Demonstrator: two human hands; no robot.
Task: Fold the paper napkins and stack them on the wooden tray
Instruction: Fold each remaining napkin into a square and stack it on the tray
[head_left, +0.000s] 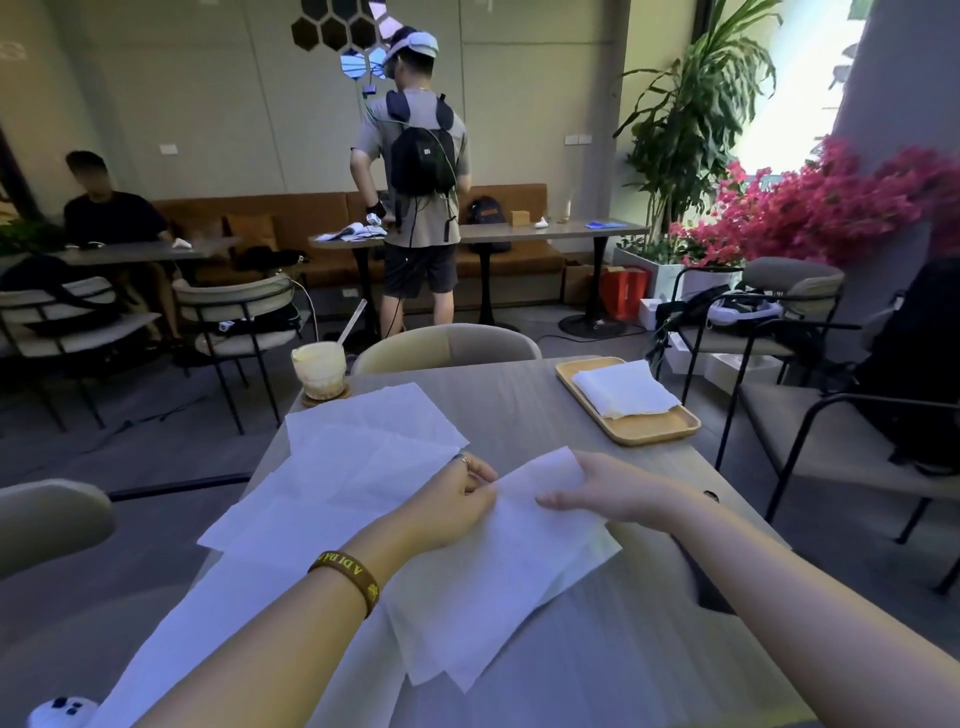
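Left grip (457, 501): fingers curled, pinching the left edge of an open napkin (493, 577) that lies mid-tabletop (519, 410), toward the near edge. Right grip (597, 493): thumb and fingers closed on the same napkin's far corner. Unfolded napkins (374, 441) overlap along the left edge. Wooden tray (649, 434) at far right corner, folded stack (623, 389) lying in it. Iced drink (319, 371) at far left corner.

one head-worn wide-angle view looks forward and down, close over the near table (509, 410), facing across it.
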